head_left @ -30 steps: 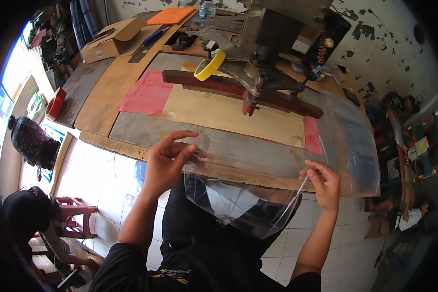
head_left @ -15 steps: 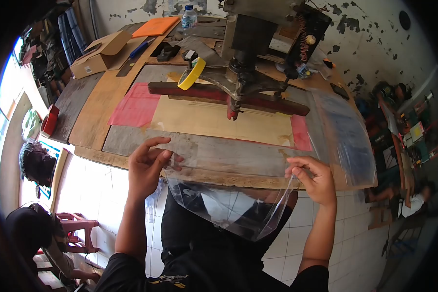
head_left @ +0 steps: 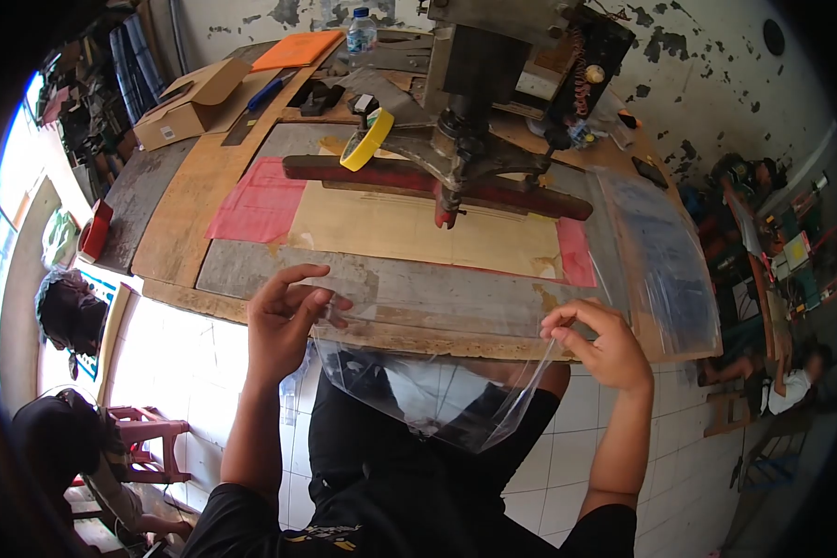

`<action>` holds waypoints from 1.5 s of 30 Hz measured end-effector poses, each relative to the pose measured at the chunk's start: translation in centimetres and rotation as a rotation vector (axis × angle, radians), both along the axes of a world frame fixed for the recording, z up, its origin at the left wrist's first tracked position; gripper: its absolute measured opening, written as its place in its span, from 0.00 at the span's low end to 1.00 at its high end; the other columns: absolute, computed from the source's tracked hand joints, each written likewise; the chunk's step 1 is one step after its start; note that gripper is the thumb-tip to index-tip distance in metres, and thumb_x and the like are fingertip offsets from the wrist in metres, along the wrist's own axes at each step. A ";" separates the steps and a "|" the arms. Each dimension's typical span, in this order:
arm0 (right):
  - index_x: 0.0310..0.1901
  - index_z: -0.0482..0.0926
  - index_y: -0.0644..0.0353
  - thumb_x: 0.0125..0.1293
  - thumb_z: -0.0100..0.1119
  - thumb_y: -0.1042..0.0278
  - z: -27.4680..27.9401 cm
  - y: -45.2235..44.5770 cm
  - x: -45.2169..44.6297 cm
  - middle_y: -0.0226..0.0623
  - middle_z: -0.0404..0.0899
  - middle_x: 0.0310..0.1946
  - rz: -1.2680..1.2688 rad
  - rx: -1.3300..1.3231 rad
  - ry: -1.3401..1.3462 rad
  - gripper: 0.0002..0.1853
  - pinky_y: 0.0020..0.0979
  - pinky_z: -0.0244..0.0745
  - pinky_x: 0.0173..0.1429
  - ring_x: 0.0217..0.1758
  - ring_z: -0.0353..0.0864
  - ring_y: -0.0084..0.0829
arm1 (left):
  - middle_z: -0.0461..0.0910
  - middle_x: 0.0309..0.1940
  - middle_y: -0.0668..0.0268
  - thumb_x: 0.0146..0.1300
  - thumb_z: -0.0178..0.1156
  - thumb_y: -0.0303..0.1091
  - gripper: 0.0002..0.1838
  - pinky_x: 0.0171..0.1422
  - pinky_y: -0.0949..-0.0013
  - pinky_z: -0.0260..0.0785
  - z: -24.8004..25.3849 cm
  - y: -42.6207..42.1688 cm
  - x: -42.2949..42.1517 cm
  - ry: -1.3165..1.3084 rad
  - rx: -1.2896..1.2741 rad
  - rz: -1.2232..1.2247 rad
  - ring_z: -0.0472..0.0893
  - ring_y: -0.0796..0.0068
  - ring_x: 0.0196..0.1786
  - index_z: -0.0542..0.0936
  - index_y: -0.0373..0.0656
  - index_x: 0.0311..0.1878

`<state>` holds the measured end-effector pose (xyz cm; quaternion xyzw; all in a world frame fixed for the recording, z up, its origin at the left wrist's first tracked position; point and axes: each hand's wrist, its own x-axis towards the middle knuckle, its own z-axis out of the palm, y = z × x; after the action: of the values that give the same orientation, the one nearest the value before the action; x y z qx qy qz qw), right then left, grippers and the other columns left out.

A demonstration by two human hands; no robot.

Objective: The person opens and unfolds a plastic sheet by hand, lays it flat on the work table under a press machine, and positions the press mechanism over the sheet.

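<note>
A clear plastic sheet (head_left: pixel 428 395) hangs between my hands over the table's front edge, sagging toward my lap. My left hand (head_left: pixel 286 316) pinches its left end between thumb and fingers. At the other end, my right hand (head_left: pixel 600 339) grips the sheet's corner with the fingertips. Just beyond lies a cream-coloured panel (head_left: pixel 418 228) with a pink strip (head_left: pixel 256 200) at its left and another at its right. Above the panel stands a press machine (head_left: pixel 460 139) with a long dark red bar, and a roll of yellow tape (head_left: pixel 366 139) hangs on it.
Clear sheets (head_left: pixel 665 260) lie stacked on the table's right side. At the back left are a cardboard box (head_left: pixel 181 112), an orange folder (head_left: pixel 296 51) and a water bottle (head_left: pixel 362 35). A red tape roll (head_left: pixel 95 231) sits at the left edge. Other people are seated at both sides.
My right hand has shifted slightly, its fingers now closer together on the sheet's corner. The sheet's lower edge has risen a little. My left hand has barely moved.
</note>
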<state>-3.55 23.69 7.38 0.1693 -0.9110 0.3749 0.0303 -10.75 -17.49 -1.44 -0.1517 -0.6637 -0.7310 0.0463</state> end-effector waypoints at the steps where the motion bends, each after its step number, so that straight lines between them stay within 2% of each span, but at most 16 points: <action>1: 0.51 0.90 0.59 0.75 0.70 0.72 0.1 -0.1 0.0 0.36 0.94 0.45 -0.033 -0.007 -0.079 0.07 0.35 0.77 0.63 0.50 0.90 0.35 | 0.93 0.40 0.51 0.81 0.63 0.23 0.15 0.47 0.64 0.89 -0.1 0.2 0.0 0.013 0.002 0.014 0.93 0.65 0.45 0.79 0.32 0.67; 3: 0.50 0.90 0.58 0.75 0.71 0.71 0.1 0.1 -0.4 0.35 0.93 0.45 -0.010 0.073 -0.069 0.07 0.36 0.76 0.64 0.49 0.89 0.36 | 0.92 0.39 0.51 0.81 0.63 0.24 0.16 0.45 0.65 0.88 -0.1 0.2 0.0 0.027 0.003 0.028 0.93 0.65 0.42 0.78 0.33 0.67; 5: 0.50 0.90 0.57 0.75 0.71 0.69 0.2 0.2 -0.6 0.35 0.93 0.44 0.014 0.153 -0.060 0.07 0.37 0.75 0.66 0.49 0.88 0.37 | 0.93 0.42 0.51 0.81 0.63 0.23 0.15 0.49 0.66 0.88 0.1 0.0 0.0 0.020 -0.008 -0.013 0.92 0.68 0.46 0.79 0.32 0.67; 7: 0.49 0.90 0.57 0.73 0.71 0.68 0.4 0.1 -0.7 0.34 0.93 0.43 0.038 0.182 -0.076 0.07 0.39 0.74 0.66 0.49 0.87 0.39 | 0.93 0.42 0.52 0.81 0.63 0.23 0.15 0.49 0.67 0.87 0.4 0.0 0.1 0.009 -0.030 -0.003 0.92 0.70 0.45 0.79 0.32 0.67; 14: 0.40 0.86 0.59 0.69 0.74 0.71 1.1 0.1 -0.8 0.33 0.91 0.41 0.245 0.109 -0.084 0.04 0.38 0.73 0.64 0.49 0.88 0.36 | 0.93 0.40 0.54 0.80 0.66 0.27 0.17 0.43 0.72 0.81 0.3 -0.9 -0.5 -0.059 -0.097 0.050 0.90 0.75 0.37 0.79 0.34 0.67; 16: 0.36 0.84 0.60 0.68 0.75 0.73 1.1 -0.1 -0.6 0.35 0.92 0.42 0.294 0.007 -0.040 0.07 0.37 0.78 0.61 0.48 0.91 0.34 | 0.93 0.39 0.55 0.80 0.67 0.27 0.17 0.43 0.73 0.80 0.5 -0.8 -0.5 -0.057 -0.075 0.050 0.89 0.76 0.36 0.79 0.34 0.66; 17: 0.36 0.84 0.60 0.68 0.75 0.73 0.8 -0.2 -0.5 0.35 0.92 0.42 0.291 0.005 -0.041 0.07 0.37 0.78 0.61 0.48 0.91 0.34 | 0.93 0.39 0.56 0.80 0.67 0.27 0.17 0.43 0.74 0.79 0.7 -0.7 -0.5 -0.055 -0.054 0.048 0.89 0.76 0.35 0.80 0.34 0.66; 19: 0.36 0.83 0.61 0.68 0.75 0.75 -0.3 -0.3 -0.3 0.40 0.93 0.43 0.176 -0.307 -0.028 0.07 0.35 0.83 0.57 0.46 0.92 0.32 | 0.93 0.39 0.56 0.80 0.66 0.26 0.16 0.44 0.72 0.81 1.0 -0.7 -0.3 -0.048 -0.072 0.044 0.89 0.76 0.37 0.80 0.33 0.66; 21: 0.37 0.83 0.61 0.70 0.74 0.75 -1.3 -0.1 -0.2 0.42 0.93 0.43 0.156 -0.415 -0.059 0.06 0.35 0.85 0.56 0.46 0.93 0.32 | 0.93 0.40 0.56 0.81 0.64 0.24 0.15 0.45 0.70 0.84 1.0 -0.6 -0.3 -0.038 -0.089 0.045 0.90 0.76 0.39 0.80 0.33 0.66; 23: 0.38 0.83 0.62 0.71 0.73 0.75 -1.9 -0.1 0.1 0.44 0.93 0.43 0.139 -0.525 -0.092 0.06 0.34 0.86 0.55 0.46 0.93 0.32 | 0.93 0.36 0.59 0.79 0.68 0.29 0.17 0.43 0.76 0.76 0.9 -0.3 -0.2 -0.063 -0.016 0.066 0.88 0.78 0.36 0.79 0.34 0.66; 25: 0.40 0.84 0.63 0.76 0.71 0.74 -2.4 -0.4 0.3 0.44 0.93 0.42 0.083 -0.669 -0.133 0.05 0.35 0.87 0.56 0.46 0.93 0.30 | 0.93 0.36 0.59 0.79 0.68 0.29 0.17 0.43 0.76 0.76 0.8 -0.4 -0.2 -0.055 -0.014 0.063 0.88 0.78 0.36 0.79 0.34 0.66; 33: 0.45 0.83 0.64 0.79 0.68 0.75 -2.5 -1.5 1.4 0.43 0.92 0.41 -0.042 -0.716 -0.089 0.04 0.35 0.87 0.56 0.46 0.93 0.30 | 0.93 0.37 0.59 0.79 0.69 0.29 0.18 0.44 0.76 0.75 0.7 -0.8 -0.1 -0.042 -0.054 0.086 0.89 0.79 0.36 0.79 0.35 0.66; 35: 0.45 0.83 0.65 0.79 0.68 0.75 -2.3 -1.8 1.7 0.43 0.92 0.41 -0.065 -0.728 -0.080 0.03 0.34 0.87 0.57 0.46 0.93 0.30 | 0.94 0.38 0.54 0.80 0.66 0.26 0.15 0.43 0.72 0.81 0.6 -0.8 -0.1 -0.009 -0.020 0.057 0.91 0.74 0.36 0.80 0.34 0.65; 42: 0.45 0.81 0.64 0.78 0.69 0.76 -1.4 -1.9 2.1 0.39 0.91 0.39 -0.158 -0.615 -0.095 0.05 0.33 0.85 0.54 0.46 0.94 0.32 | 0.93 0.38 0.54 0.80 0.66 0.25 0.15 0.43 0.70 0.83 0.7 -0.5 -0.2 0.017 -0.048 0.056 0.91 0.73 0.36 0.80 0.33 0.65; 44: 0.45 0.81 0.64 0.78 0.70 0.75 -1.4 -1.8 2.1 0.39 0.91 0.38 -0.165 -0.623 -0.105 0.05 0.33 0.85 0.55 0.46 0.94 0.32 | 0.93 0.35 0.61 0.79 0.69 0.29 0.18 0.42 0.77 0.74 0.8 -0.3 0.0 -0.027 -0.004 0.068 0.86 0.82 0.35 0.80 0.35 0.66; 45: 0.47 0.82 0.65 0.79 0.69 0.75 -1.4 -1.6 2.1 0.41 0.92 0.40 -0.151 -0.608 -0.104 0.05 0.32 0.86 0.56 0.47 0.94 0.31 | 0.93 0.35 0.61 0.79 0.69 0.29 0.18 0.42 0.77 0.74 0.7 -0.3 0.0 -0.027 -0.003 0.067 0.86 0.82 0.35 0.80 0.35 0.66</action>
<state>-1.42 22.11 5.95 0.0651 -0.7675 0.6349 0.0607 -10.76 -17.76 -0.73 -0.1194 -0.6701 -0.7300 0.0615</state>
